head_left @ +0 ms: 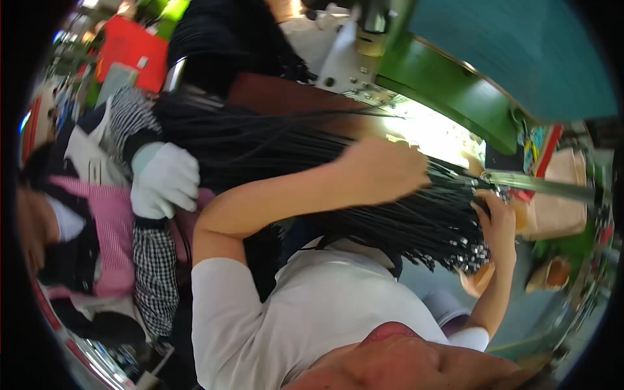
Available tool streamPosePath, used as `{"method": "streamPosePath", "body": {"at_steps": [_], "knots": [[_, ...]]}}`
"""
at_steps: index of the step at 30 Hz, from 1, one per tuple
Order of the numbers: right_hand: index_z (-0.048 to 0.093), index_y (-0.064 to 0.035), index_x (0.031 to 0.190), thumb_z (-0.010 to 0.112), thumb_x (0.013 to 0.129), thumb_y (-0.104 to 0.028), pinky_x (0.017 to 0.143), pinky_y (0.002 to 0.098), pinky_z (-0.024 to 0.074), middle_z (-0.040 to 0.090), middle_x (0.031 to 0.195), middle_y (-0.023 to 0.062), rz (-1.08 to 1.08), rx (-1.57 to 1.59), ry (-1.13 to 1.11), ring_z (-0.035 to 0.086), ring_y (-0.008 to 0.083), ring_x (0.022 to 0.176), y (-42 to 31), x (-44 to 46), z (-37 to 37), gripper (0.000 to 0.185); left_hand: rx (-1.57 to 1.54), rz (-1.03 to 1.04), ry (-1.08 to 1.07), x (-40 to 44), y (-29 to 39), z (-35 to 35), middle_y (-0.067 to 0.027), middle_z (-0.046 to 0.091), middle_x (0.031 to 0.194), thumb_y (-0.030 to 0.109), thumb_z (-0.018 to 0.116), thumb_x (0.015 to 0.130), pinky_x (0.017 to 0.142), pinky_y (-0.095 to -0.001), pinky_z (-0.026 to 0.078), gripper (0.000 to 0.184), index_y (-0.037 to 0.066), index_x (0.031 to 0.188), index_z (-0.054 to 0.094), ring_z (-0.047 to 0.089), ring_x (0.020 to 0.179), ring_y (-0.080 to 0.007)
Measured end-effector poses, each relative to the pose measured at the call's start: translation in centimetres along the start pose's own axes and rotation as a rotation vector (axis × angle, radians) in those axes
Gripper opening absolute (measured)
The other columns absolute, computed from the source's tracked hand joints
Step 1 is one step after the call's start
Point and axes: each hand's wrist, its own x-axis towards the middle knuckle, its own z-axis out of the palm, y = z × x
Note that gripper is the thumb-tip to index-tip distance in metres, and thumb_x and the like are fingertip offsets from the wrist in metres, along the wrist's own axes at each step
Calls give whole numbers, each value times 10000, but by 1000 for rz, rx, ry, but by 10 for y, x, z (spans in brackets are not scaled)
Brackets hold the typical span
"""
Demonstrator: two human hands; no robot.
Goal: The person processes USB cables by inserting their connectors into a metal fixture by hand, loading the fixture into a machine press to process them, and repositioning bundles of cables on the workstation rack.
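A thick bundle of thin black cables [260, 140] stretches from the left across the middle, with small shiny metallic tips at its right end. My left hand [387, 170] is closed in a fist over the top of this bundle, close to the lit machine bed. Its fingertips face away, and what it pinches is hidden. At the tipped end, my right hand [499, 221] curls its fingers around the outer cables. Some blur softens both hands.
A green machine [448, 84] with a bright lit bed and a metal bar [543, 184] stands ahead. At left, a co-worker's white-gloved hand [162, 182] is near the bundle. A brown bag [559, 195] stands right, a bucket [445, 305] below.
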Motion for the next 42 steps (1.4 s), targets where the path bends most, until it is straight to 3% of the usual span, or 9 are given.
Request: {"method": "streamPosePath", "body": {"at_steps": [2, 5, 6, 10, 13, 23, 30, 38, 42], "knots": [[640, -54, 975, 632, 712, 21, 682, 346, 479, 663, 893, 66, -35, 50, -31, 618, 267, 737, -1, 1, 2, 274, -204, -60, -385, 20, 28, -9, -141, 603, 631, 325, 530, 906, 485, -420, 464, 307, 36, 802, 544, 602, 553, -333], [634, -56, 1004, 623, 642, 67, 690, 347, 474, 635, 868, 69, -93, 12, -58, 587, 285, 709, -13, -4, -1, 383, -332, 471, -12, 59, 45, 58, -139, 650, 664, 231, 554, 842, 524, -404, 479, 272, 22, 685, 629, 601, 582, -335], [630, -59, 1037, 623, 625, 88, 706, 336, 475, 632, 879, 66, -82, -43, -5, 583, 274, 729, -12, -7, 2, 438, -564, 54, -440, 77, 53, 55, -106, 638, 642, 246, 556, 837, 521, -387, 464, 272, 22, 719, 657, 543, 546, -300], [632, -61, 1066, 604, 641, 79, 766, 336, 471, 631, 908, 57, 168, 213, 367, 585, 243, 809, 32, -28, 13, 449, -1421, -296, -708, 61, 58, 58, -21, 511, 591, 237, 523, 870, 386, -256, 314, 217, 60, 867, 648, 373, 410, -128], [634, -83, 1064, 598, 649, 59, 765, 335, 463, 633, 929, 59, -286, -184, 356, 578, 235, 813, 40, -14, 27, 440, -1689, -302, -537, 18, 70, 55, -12, 504, 604, 244, 514, 893, 391, -231, 341, 218, 50, 855, 607, 390, 451, -99], [608, -99, 989, 641, 727, -119, 729, 331, 415, 527, 770, 36, -550, -244, 316, 510, 208, 677, -9, 90, 43, 265, -1884, -737, -66, -63, 50, 36, 31, 407, 569, 213, 436, 1003, 435, -203, 228, 214, 36, 1001, 557, 308, 482, -59], [635, -119, 1005, 635, 767, -168, 792, 325, 450, 575, 1013, 22, -858, -168, 175, 530, 204, 901, -50, 88, 81, 243, -1976, -845, 139, -49, 53, 34, 25, 421, 567, 224, 437, 1011, 439, -195, 235, 218, 44, 1048, 555, 291, 467, -49], [631, -94, 1043, 632, 796, -157, 730, 310, 473, 594, 1005, 24, 71, 236, -322, 546, 214, 835, -3, 112, 75, 254, -2149, -874, 297, -49, 49, 39, 18, 431, 569, 235, 452, 1009, 439, -189, 231, 221, 61, 1093, 559, 294, 473, -42], [634, -94, 994, 634, 798, -137, 713, 287, 465, 611, 995, 22, -223, 106, 41, 556, 192, 807, -28, 99, 72, 200, -2099, -915, 320, -44, 52, 36, 14, 441, 572, 240, 463, 1006, 436, -192, 232, 214, 62, 1073, 562, 311, 473, -52]]}}
